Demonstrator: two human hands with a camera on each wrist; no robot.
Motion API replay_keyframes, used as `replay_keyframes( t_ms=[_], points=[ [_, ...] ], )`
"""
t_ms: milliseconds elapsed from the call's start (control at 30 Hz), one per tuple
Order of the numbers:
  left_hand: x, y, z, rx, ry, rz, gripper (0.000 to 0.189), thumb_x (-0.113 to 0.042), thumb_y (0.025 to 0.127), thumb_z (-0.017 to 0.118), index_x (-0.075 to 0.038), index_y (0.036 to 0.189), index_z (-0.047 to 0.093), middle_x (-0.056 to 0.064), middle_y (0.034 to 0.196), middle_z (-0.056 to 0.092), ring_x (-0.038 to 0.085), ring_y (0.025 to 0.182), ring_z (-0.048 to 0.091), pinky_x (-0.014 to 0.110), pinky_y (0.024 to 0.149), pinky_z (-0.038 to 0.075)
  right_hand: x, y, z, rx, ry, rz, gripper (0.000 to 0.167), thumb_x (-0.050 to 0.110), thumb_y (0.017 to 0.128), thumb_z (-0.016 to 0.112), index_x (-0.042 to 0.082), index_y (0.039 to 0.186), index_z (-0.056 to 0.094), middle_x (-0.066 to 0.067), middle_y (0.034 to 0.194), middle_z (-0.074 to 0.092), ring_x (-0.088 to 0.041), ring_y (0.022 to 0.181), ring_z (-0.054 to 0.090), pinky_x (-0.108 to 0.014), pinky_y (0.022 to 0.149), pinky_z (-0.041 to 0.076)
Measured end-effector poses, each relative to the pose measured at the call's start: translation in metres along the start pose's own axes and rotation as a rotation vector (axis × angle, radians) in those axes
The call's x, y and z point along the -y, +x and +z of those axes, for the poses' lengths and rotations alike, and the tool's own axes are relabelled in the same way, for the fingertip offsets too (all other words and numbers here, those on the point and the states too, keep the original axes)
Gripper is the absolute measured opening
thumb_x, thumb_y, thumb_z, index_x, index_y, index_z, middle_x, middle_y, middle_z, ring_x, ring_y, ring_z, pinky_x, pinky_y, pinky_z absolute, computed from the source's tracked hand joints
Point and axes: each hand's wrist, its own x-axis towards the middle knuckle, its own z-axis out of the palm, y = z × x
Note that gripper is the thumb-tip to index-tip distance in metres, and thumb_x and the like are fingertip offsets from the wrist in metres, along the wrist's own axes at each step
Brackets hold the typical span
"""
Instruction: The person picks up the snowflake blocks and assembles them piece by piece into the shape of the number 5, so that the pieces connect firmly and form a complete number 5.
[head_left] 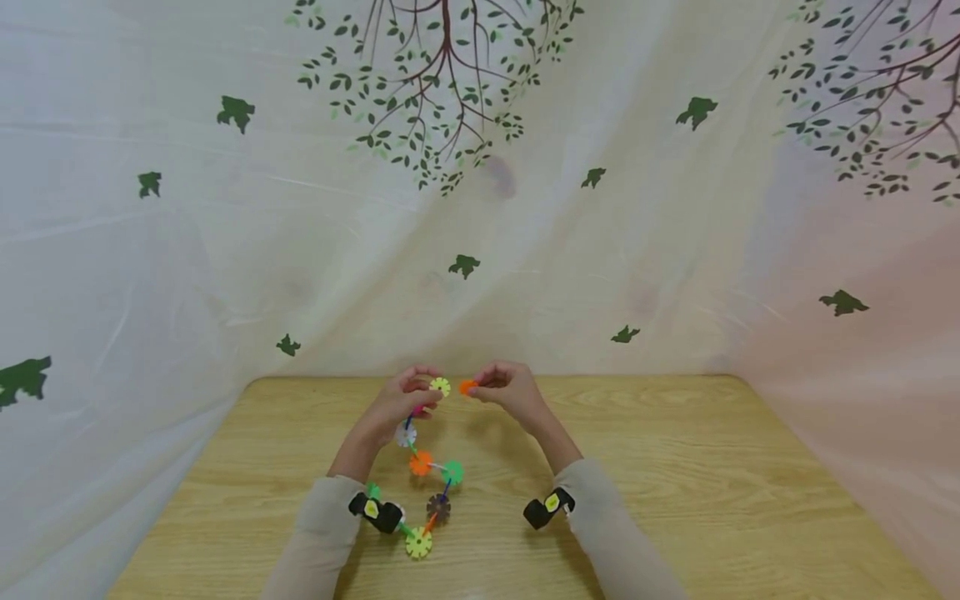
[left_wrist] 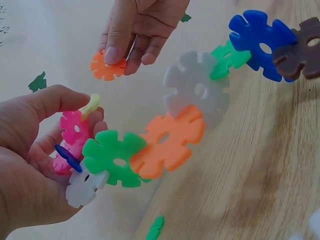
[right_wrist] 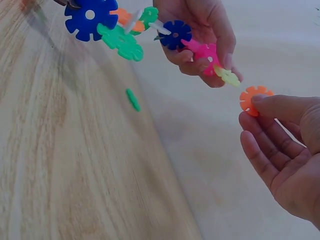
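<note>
My left hand (head_left: 390, 407) pinches the pale yellow notched disc (left_wrist: 90, 107) at the end of a chain of interlocking plastic discs. Pink discs (left_wrist: 73, 127) lie against its fingers. From there the chain runs through white, green and orange discs (left_wrist: 167, 141) to a blue disc (left_wrist: 262, 45) and a brown disc (head_left: 438, 507), hanging down towards me. Another yellow disc (head_left: 418, 543) is at the chain's near bend. Between thumb and fingertips my right hand (head_left: 516, 397) holds a single orange notched disc (right_wrist: 248, 100). A small gap separates it from the yellow disc.
Below the hands is a wooden table (head_left: 637, 467). A loose green disc (right_wrist: 133, 100) lies on it. Behind the table hangs a pale cloth (head_left: 360, 275) printed with leaves and branches. Black wrist straps (head_left: 549, 507) sit over both sleeves.
</note>
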Motion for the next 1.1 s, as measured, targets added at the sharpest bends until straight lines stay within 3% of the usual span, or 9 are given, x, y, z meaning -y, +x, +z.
replay_keyframes(
  t_ms=[267, 500, 900, 1100],
  points=[
    [0.000, -0.002, 0.001, -0.007, 0.023, 0.025, 0.043, -0.005, 0.096, 0.066, 0.001, 0.136, 0.052, -0.002, 0.093, 0.061, 0.015, 0.081, 0.060, 0.029, 0.074, 0.054, 0.001, -0.002, 0.007, -0.021, -0.056, -0.056, 0.016, 0.000, 0.086, 0.079, -0.008, 0.095, 0.068, -0.024, 0.095, 0.072, -0.010, 0.077, 0.069, -0.025, 0.072, 0.060],
    [-0.001, -0.001, 0.002, -0.013, 0.033, 0.028, 0.038, -0.004, 0.097, 0.066, -0.002, 0.133, 0.056, -0.001, 0.091, 0.061, 0.014, 0.078, 0.060, 0.037, 0.078, 0.057, -0.002, -0.003, 0.014, -0.040, -0.075, -0.062, 0.015, -0.001, 0.085, 0.079, -0.009, 0.093, 0.069, -0.025, 0.093, 0.071, -0.011, 0.077, 0.069, -0.023, 0.071, 0.060],
    [0.001, 0.000, 0.004, -0.011, 0.041, 0.046, 0.034, -0.004, 0.098, 0.064, -0.001, 0.130, 0.052, -0.001, 0.088, 0.058, 0.015, 0.081, 0.062, 0.037, 0.078, 0.058, 0.010, -0.007, 0.022, -0.042, -0.095, -0.098, 0.010, -0.008, 0.087, 0.074, -0.015, 0.092, 0.067, -0.033, 0.096, 0.069, -0.022, 0.085, 0.071, -0.023, 0.074, 0.061],
    [0.001, -0.001, 0.005, -0.016, 0.038, 0.045, 0.030, -0.004, 0.099, 0.062, 0.000, 0.127, 0.052, -0.001, 0.088, 0.059, 0.015, 0.080, 0.062, 0.037, 0.078, 0.059, -0.001, -0.006, 0.025, -0.091, -0.079, -0.109, 0.010, -0.005, 0.086, 0.076, -0.011, 0.090, 0.070, -0.030, 0.095, 0.072, -0.015, 0.082, 0.071, -0.022, 0.074, 0.060]
  ],
)
